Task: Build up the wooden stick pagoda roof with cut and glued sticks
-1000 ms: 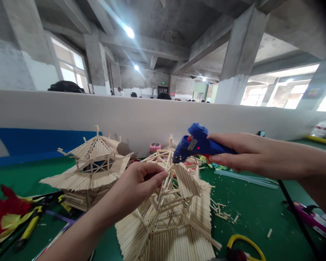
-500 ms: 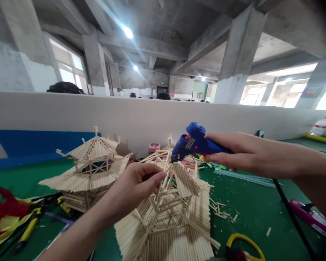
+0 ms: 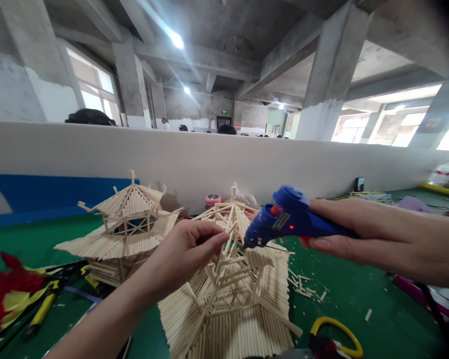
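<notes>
My right hand (image 3: 362, 237) is wrapped around the handle of a blue hot glue gun (image 3: 280, 219) with a lit red light. The gun's nozzle points down at the upper roof of a wooden-stick pavilion model (image 3: 243, 314) in front of me. My left hand (image 3: 194, 244) is closed, thumb and fingertips pinched on a thin wooden stick (image 3: 232, 230) at the left of that roof. Whether the stick is fixed to the frame I cannot tell. Part of the model's left side is hidden behind my left hand.
A second stick pavilion (image 3: 129, 219) stands at the left. Around lie yellow-handled tools (image 3: 45, 309), red and yellow fabric (image 3: 7, 294), short stick offcuts (image 3: 303, 286) and yellow-handled scissors (image 3: 338, 324). A pink-lidded container (image 3: 212, 200) and a white partition (image 3: 172, 154) stand behind.
The glue gun in my right hand has moved right, down and nearer, its nozzle now lower on the roof. My left hand has stayed almost in place.
</notes>
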### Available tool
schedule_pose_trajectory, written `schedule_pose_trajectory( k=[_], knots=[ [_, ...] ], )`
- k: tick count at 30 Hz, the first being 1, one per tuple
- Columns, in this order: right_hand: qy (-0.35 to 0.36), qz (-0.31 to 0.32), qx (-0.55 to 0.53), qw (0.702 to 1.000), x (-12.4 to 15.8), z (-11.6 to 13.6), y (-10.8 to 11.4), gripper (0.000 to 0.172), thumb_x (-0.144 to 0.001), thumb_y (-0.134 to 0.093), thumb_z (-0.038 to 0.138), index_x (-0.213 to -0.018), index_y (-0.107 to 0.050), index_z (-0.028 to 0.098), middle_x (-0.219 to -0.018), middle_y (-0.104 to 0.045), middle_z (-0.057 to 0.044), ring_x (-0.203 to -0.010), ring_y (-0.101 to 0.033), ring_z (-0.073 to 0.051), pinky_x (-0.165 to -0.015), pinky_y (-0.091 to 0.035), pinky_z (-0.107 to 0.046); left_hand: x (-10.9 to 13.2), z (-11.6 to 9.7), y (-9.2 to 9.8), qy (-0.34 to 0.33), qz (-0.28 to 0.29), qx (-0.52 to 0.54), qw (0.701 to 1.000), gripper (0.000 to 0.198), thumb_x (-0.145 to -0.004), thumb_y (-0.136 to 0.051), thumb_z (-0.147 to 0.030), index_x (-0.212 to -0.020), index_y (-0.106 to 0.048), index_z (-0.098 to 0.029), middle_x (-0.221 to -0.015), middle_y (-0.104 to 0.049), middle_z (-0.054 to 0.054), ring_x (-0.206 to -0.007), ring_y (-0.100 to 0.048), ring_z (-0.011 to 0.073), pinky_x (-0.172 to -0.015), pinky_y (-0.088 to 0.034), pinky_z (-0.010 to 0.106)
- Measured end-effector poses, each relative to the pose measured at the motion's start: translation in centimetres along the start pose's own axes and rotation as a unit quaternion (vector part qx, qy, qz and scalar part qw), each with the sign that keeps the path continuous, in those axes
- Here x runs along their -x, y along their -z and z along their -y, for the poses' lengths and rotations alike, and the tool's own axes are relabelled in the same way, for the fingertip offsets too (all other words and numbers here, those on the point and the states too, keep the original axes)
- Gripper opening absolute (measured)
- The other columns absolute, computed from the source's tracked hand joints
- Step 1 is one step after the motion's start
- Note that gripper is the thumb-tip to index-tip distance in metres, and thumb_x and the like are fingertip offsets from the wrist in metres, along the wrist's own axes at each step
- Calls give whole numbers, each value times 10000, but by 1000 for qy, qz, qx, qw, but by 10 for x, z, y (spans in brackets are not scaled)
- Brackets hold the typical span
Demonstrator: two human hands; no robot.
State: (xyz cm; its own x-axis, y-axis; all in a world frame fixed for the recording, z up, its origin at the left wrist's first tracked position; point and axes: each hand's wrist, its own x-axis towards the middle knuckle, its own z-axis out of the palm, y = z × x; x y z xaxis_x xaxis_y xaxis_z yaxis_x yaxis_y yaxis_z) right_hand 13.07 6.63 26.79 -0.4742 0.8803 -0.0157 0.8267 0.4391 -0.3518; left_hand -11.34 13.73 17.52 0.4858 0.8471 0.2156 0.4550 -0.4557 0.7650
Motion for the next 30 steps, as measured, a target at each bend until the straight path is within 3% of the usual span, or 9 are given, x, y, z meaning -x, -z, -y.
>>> schedule_pose_trajectory(
  k=[6,12,16,23,30],
  knots=[
    [-12,6,-78,997,1,-1,-2,438,-775,-472,401,-1186,-490,248,-1097,-601,-22,-947,-560,-271,-740,-489,-307,1,-2,0,0,5,-2,1000,293,-795,-438,-393,-690,-586,-163,-569,-405,-41,-539,-351,87,-503,-290,219],
    [-27,-38,-57,997,-3,-8,-4,392,-794,-490,298,-1184,-482,262,-1052,-616,-1,-963,-548,-246,-772,-462,-293,0,-1,-1,-12,13,19,1000,292,-802,-432,-382,-701,-582,-153,-576,-411,-39,-543,-347,87,-509,-295,223],
    [-6,-5,-69,998,-3,-13,-5,445,-764,-533,266,-1202,-461,291,-1101,-593,13,-992,-536,-254,-776,-466,-301,1,-4,0,-7,11,-7,1000,307,-804,-429,-378,-643,-560,-152,-568,-395,-43,-541,-340,85,-506,-282,222],
    [7,-1,-68,998,-4,-15,-4,434,-784,-515,244,-1209,-446,301,-1075,-598,12,-969,-542,-246,-773,-457,-315,0,-5,0,-7,12,0,1000,304,-801,-428,-376,-635,-554,-155,-556,-377,-48,-526,-316,83,-488,-267,218],
    [-33,19,-77,996,-3,-8,-1,382,-774,-512,295,-1155,-500,279,-992,-626,13,-913,-556,-233,-720,-469,-268,-1,-5,0,-1,12,-1,1000,305,-793,-432,-383,-626,-560,-162,-551,-364,-44,-524,-305,86,-486,-262,220]
  ],
)
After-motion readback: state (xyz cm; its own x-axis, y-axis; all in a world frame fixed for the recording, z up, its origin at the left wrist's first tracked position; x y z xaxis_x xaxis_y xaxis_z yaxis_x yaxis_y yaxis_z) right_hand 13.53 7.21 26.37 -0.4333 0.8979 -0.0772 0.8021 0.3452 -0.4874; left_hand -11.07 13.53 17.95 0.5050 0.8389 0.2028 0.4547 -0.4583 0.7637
